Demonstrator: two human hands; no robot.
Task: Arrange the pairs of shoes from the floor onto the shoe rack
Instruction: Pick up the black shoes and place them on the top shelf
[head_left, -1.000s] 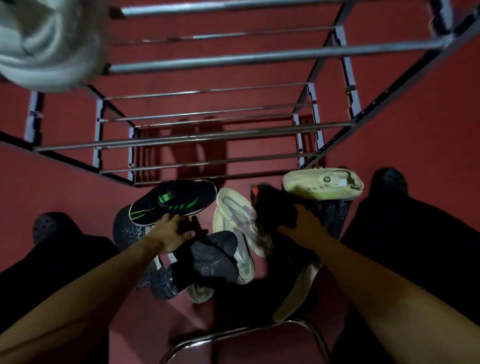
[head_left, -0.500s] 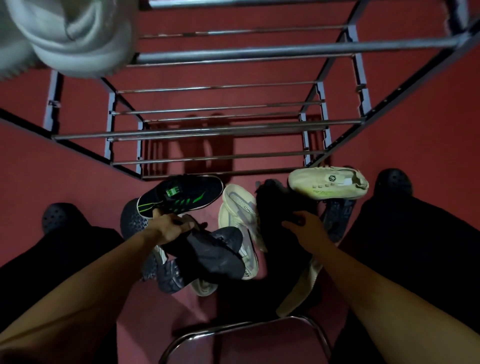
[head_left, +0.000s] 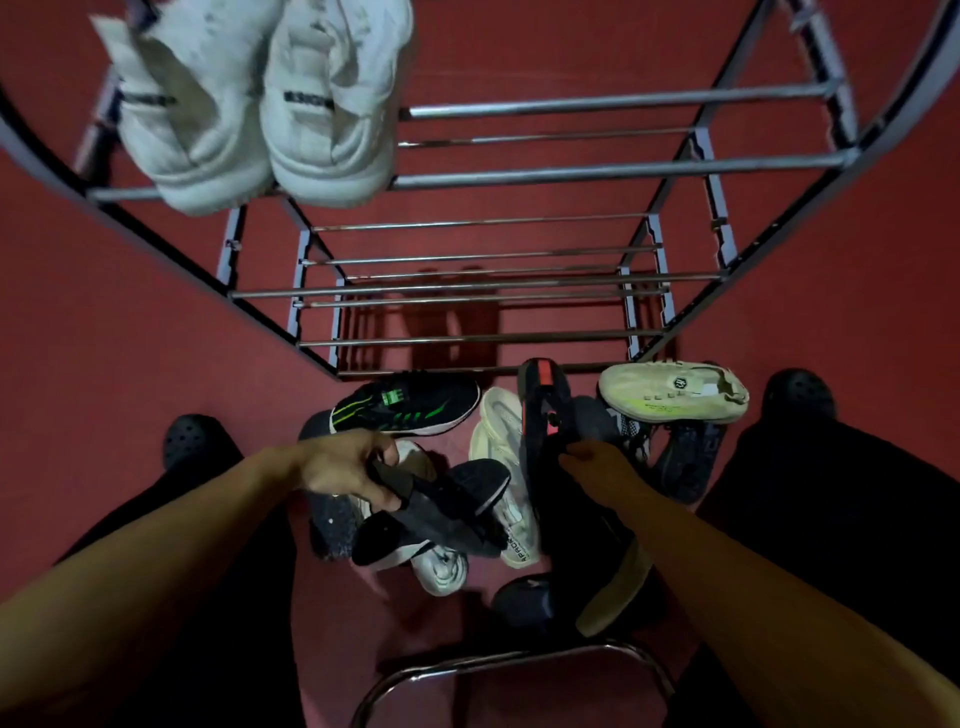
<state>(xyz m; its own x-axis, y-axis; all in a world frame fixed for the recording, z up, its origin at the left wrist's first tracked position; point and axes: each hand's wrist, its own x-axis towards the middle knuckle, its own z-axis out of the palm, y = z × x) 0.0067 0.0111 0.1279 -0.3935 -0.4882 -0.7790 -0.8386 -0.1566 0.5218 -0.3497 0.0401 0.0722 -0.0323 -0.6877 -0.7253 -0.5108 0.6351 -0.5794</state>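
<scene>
My left hand (head_left: 345, 470) grips a dark grey shoe (head_left: 441, 512) at its collar, fingers curled round the edge. Its long axis runs from my hand down to the right, toe end away from me toward lower right; it is over the pile, whether clear of it I cannot tell.

My right hand (head_left: 597, 465) grips a black shoe with red trim (head_left: 545, 415) at its opening. That shoe stands steeply, long axis near vertical in view, the red-trimmed end pointing up toward the shoe rack (head_left: 571, 176), tan sole edge at the bottom.

Pile on the red floor (head_left: 130, 338), in front of the rack's lowest bars: black shoe with green stripes (head_left: 410, 402) lying crosswise, toe to the right; cream shoe (head_left: 675, 392) crosswise on the right, resting on a dark knit shoe (head_left: 685, 462); pale shoe (head_left: 501, 467) lying lengthwise between my hands.

Rack contents: one pair of white sneakers (head_left: 265, 104) on the top bars, left side, heels toward me, side by side and touching. Lower tiers show bare bars.
</scene>
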